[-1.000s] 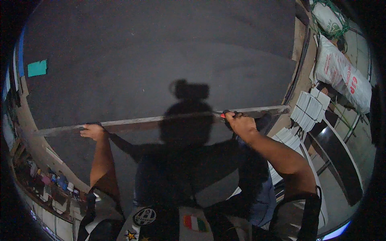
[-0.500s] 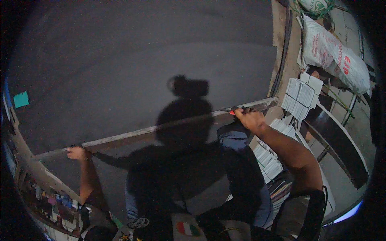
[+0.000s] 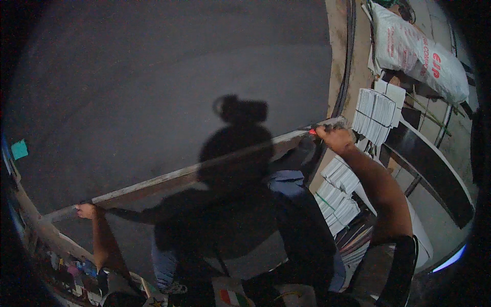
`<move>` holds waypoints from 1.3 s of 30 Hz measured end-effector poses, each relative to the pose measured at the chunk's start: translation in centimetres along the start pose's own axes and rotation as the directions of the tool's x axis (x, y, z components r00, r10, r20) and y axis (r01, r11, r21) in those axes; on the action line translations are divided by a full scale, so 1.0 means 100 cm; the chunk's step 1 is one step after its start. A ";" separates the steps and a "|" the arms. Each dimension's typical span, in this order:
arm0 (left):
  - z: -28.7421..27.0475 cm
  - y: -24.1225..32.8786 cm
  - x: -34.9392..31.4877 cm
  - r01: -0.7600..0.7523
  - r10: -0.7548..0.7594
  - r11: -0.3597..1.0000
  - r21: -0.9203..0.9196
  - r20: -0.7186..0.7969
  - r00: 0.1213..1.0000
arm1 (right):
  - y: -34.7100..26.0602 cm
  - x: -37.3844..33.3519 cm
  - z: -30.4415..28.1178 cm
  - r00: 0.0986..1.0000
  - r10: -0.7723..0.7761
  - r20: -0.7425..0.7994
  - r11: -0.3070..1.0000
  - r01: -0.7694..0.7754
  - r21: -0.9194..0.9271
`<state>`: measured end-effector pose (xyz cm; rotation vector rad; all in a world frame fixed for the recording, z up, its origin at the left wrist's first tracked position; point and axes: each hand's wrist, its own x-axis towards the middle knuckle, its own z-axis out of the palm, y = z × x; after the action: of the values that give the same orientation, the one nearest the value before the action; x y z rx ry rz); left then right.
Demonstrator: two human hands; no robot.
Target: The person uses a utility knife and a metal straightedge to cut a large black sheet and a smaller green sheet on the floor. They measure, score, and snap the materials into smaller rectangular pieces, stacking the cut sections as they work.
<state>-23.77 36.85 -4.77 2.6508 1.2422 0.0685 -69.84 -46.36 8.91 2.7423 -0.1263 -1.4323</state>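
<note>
My right hand [image 3: 335, 139] grips a red-tipped tool [image 3: 312, 132] beside the right end of a long straight bar [image 3: 148, 184]. The bar lies aslant across a dark sheet [image 3: 153, 92]. My left hand [image 3: 86, 211] touches its left part; whether those fingers clasp it, I can't tell.

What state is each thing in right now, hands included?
Dark sheet: spread out flat
Long bar: lying aslant across the dark sheet
Left hand: on the bar toward its left end, grip unclear
Right hand: closed around the red-tipped tool
Red-tipped tool: held, mostly hidden
Teal piece: lying flat
Upper white stack: tied together
White sack: lying down, bulging
</note>
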 end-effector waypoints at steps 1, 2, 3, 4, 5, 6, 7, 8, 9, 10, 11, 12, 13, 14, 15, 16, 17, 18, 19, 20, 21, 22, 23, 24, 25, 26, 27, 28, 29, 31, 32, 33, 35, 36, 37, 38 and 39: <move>0.011 -0.032 0.029 -0.083 0.085 0.994 0.075 -0.023 0.996 | 0.012 0.000 0.004 0.998 -0.017 -0.066 1.000 0.016 -0.024; 0.021 -0.050 0.052 -0.171 0.178 0.971 0.165 -0.033 0.983 | 0.024 -0.003 0.011 0.991 -0.029 -0.128 0.999 0.024 -0.043; 0.025 -0.063 0.068 -0.243 0.259 0.942 0.232 -0.041 0.965 | 0.032 -0.009 0.016 0.999 0.009 -0.031 0.999 -0.011 -0.052; 0.030 -0.072 0.079 -0.291 0.316 0.917 0.273 -0.051 0.947 | 0.044 -0.010 0.020 0.997 0.051 0.057 0.996 -0.047 -0.070; 0.033 -0.078 0.086 -0.333 0.364 0.897 0.290 -0.059 0.930 | 0.054 -0.013 0.021 0.985 0.093 0.147 0.993 -0.080 -0.089; 0.036 -0.082 0.094 -0.302 0.321 0.933 0.193 -0.071 0.945 | 0.066 -0.018 0.020 0.994 0.100 0.055 0.986 -0.091 -0.139; 0.045 -0.084 0.096 -0.267 0.273 0.960 0.087 -0.081 0.959 | 0.083 -0.025 0.035 0.991 0.134 0.025 0.981 -0.129 -0.146; 0.047 -0.086 0.100 -0.229 0.228 0.973 -0.010 -0.081 0.970 | 0.101 -0.041 0.050 0.986 0.164 0.004 0.976 -0.161 -0.149; 0.039 -0.094 0.114 -0.280 0.288 0.955 0.098 -0.083 0.954 | 0.120 -0.056 0.046 0.950 0.296 0.103 0.954 -0.287 -0.090; 0.037 -0.090 0.127 -0.343 0.363 0.918 0.202 -0.070 0.929 | 0.149 -0.070 0.047 0.887 0.417 0.197 0.908 -0.417 -0.042; 0.044 -0.097 0.131 -0.453 0.506 0.749 0.484 0.025 0.862 | 0.177 -0.111 0.074 0.920 0.361 0.152 0.914 -0.317 -0.253; 0.027 -0.102 0.135 -0.459 0.590 0.617 0.639 0.011 0.807 | 0.155 -0.091 0.040 0.794 0.523 0.310 0.832 -0.396 -0.389; 0.025 -0.105 0.133 -0.441 0.664 0.469 0.765 0.025 0.748 | 0.149 -0.098 0.033 0.797 0.565 0.214 0.807 -0.480 -0.343; 0.029 -0.117 0.116 -0.356 0.699 0.463 0.811 -0.088 0.710 | 0.146 -0.096 0.017 0.797 0.596 0.094 0.781 -0.550 -0.297; 0.041 -0.091 0.098 -0.303 0.761 0.430 0.851 -0.161 0.629 | 0.135 -0.114 0.017 0.766 0.642 0.019 0.749 -0.622 -0.228; 0.023 -0.090 0.107 -0.234 0.599 0.522 0.820 -0.157 0.785 | 0.112 -0.092 0.002 0.764 0.644 -0.037 0.757 -0.644 -0.111; 0.004 -0.088 0.119 -0.133 0.411 0.588 0.798 -0.154 0.898 | 0.080 -0.067 -0.008 0.766 0.636 -0.091 0.770 -0.638 0.018; -0.003 -0.081 0.104 -0.181 0.415 0.622 0.762 -0.125 0.901 | 0.050 -0.055 -0.010 0.769 0.606 -0.204 0.795 -0.582 0.169; -0.012 -0.063 0.074 -0.323 0.541 0.606 0.726 -0.079 0.837 | 0.013 -0.038 -0.014 0.757 0.575 -0.310 0.813 -0.488 0.316; -0.023 -0.050 0.046 -0.478 0.680 0.532 0.699 -0.016 0.733 | -0.027 -0.015 -0.040 0.725 0.672 -0.150 0.585 -0.396 0.708; -0.034 -0.041 0.026 -0.607 0.793 0.413 0.679 0.059 0.606 | -0.068 0.004 -0.067 0.742 0.668 0.059 0.216 -0.269 0.938; -0.072 0.054 -0.047 -0.734 0.716 0.588 0.340 0.204 0.668 | -0.106 0.014 -0.043 0.781 0.544 -0.308 0.742 -0.276 0.611; -0.064 0.026 -0.025 -0.866 0.851 0.469 0.173 0.172 0.496 | -0.143 0.048 -0.056 0.792 0.514 -0.329 0.740 -0.215 0.638; -0.068 0.027 -0.029 -0.929 0.892 0.273 0.250 0.296 0.342 | -0.188 0.070 -0.070 0.796 0.504 -0.335 0.731 -0.187 0.656; -0.071 0.036 -0.028 -0.954 0.888 0.244 0.172 0.355 0.291 | -0.234 0.091 -0.090 0.792 0.509 -0.337 0.714 -0.170 0.679; -0.069 0.036 -0.026 -0.956 0.882 0.246 0.161 0.372 0.289 | -0.274 0.106 -0.110 0.830 0.467 -0.304 0.718 -0.155 0.678; -0.063 0.037 -0.021 -0.957 0.875 0.250 0.145 0.389 0.287 | -0.311 0.121 -0.131 0.864 0.424 -0.272 0.725 -0.144 0.674; -0.053 0.036 -0.016 -0.951 0.878 0.294 0.093 0.368 0.307 | -0.344 0.130 -0.150 0.892 0.391 -0.228 0.732 -0.151 0.665; -0.054 0.025 -0.021 -0.936 0.874 0.347 0.049 0.344 0.342 | -0.371 0.132 -0.157 0.898 0.337 -0.282 0.772 -0.092 0.629; -0.059 0.023 -0.034 -0.925 0.872 0.380 0.005 0.332 0.360 | -0.406 0.134 -0.168 0.897 0.236 -0.373 0.841 0.004 0.541; -0.058 0.022 -0.035 -0.924 0.875 0.383 -0.009 0.325 0.359 | -0.419 0.138 -0.166 0.886 0.176 -0.430 0.882 0.053 0.469; -0.059 0.017 -0.036 -0.922 0.878 0.386 -0.023 0.317 0.359 | -0.428 0.141 -0.164 0.887 0.163 -0.432 0.884 0.064 0.464; -0.059 0.022 -0.035 -0.925 0.892 0.375 -0.057 0.296 0.343 | -0.439 0.149 -0.177 0.885 0.155 -0.439 0.885 0.074 0.461; -0.062 0.026 -0.037 -0.929 0.900 0.364 -0.074 0.285 0.330 | -0.442 0.150 -0.184 0.876 0.090 -0.475 0.905 0.128 0.407; -0.063 0.026 -0.039 -0.927 0.903 0.364 -0.090 0.276 0.328 | -0.447 0.151 -0.193 0.864 0.013 -0.503 0.922 0.185 0.341; -0.064 0.027 -0.042 -0.927 0.905 0.362 -0.101 0.277 0.323 | -0.449 0.152 -0.200 0.849 -0.065 -0.525 0.932 0.240 0.273; -0.064 0.032 -0.043 -0.926 0.909 0.361 -0.113 0.266 0.322 | -0.448 0.159 -0.199 0.834 -0.104 -0.542 0.937 0.265 0.228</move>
<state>-25.02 32.67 2.37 2.8728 -0.5296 -0.1830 -42.12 -3.22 3.83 3.3645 -0.0508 -0.6721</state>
